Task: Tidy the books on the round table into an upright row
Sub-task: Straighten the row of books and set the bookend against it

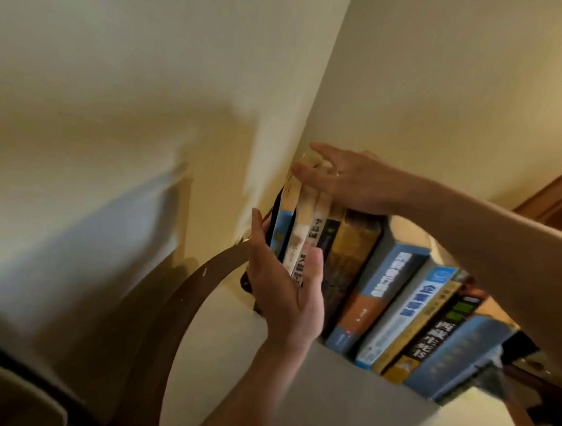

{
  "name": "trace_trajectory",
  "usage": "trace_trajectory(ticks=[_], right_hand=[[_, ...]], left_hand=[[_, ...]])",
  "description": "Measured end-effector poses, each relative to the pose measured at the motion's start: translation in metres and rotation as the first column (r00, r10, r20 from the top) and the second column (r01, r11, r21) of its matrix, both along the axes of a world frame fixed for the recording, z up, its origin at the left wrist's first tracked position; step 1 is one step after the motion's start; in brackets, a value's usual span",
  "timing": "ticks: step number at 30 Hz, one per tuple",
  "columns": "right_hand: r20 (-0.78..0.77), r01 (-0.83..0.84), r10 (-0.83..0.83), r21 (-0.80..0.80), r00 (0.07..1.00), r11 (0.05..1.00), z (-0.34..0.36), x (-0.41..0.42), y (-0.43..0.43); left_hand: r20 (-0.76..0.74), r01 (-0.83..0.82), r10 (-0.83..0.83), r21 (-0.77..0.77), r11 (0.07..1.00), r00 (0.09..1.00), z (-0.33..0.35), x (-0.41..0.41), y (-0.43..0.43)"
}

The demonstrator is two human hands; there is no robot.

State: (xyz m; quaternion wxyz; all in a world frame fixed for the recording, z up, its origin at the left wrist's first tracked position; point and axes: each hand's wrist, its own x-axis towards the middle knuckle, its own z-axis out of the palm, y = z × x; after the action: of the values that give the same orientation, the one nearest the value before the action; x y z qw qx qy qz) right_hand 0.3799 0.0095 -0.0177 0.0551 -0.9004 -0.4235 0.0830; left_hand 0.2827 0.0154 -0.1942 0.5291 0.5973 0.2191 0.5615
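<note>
Cream wall [440,75] behind round table [186,292]: books [395,282] upright; left hand [286,290] open-fingered at row's end, right hand [348,180] flat on top.

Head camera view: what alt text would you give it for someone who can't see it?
A person steadies a row of books standing upright on a round table with a dark rim, against a cream wall. Their left hand presses the thin books at the row's left end, while the right hand lies flat across their tops.
</note>
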Motion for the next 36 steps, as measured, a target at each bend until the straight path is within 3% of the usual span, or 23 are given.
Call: trace_trajectory(ticks=[5, 12, 24, 36], right_hand=[[-0.005, -0.020, 0.020, -0.075, 1.000, 0.997, -0.003, 0.009, 0.008], [0.096, -0.036, 0.043, -0.072, 0.994, 0.997, -0.004, 0.008, -0.003], [0.037, 0.006, -0.004, -0.059, 0.999, 0.998, -0.002, 0.011, -0.002], [0.003, -0.021, 0.021, 0.002, 1.000, 1.000, 0.003, 0.001, -0.007]], left_hand=[[0.073, -0.222, 0.215, 0.106, 0.969, 0.974, -0.004, 0.014, -0.004], [0.063, -0.245, 0.240, 0.092, 0.965, 0.969, -0.005, 0.030, 0.007], [0.145, -0.191, 0.184, 0.035, 0.981, 0.972, -0.006, 0.035, -0.002], [0.083, -0.276, 0.267, 0.132, 0.952, 0.960, -0.007, 0.037, 0.000]])
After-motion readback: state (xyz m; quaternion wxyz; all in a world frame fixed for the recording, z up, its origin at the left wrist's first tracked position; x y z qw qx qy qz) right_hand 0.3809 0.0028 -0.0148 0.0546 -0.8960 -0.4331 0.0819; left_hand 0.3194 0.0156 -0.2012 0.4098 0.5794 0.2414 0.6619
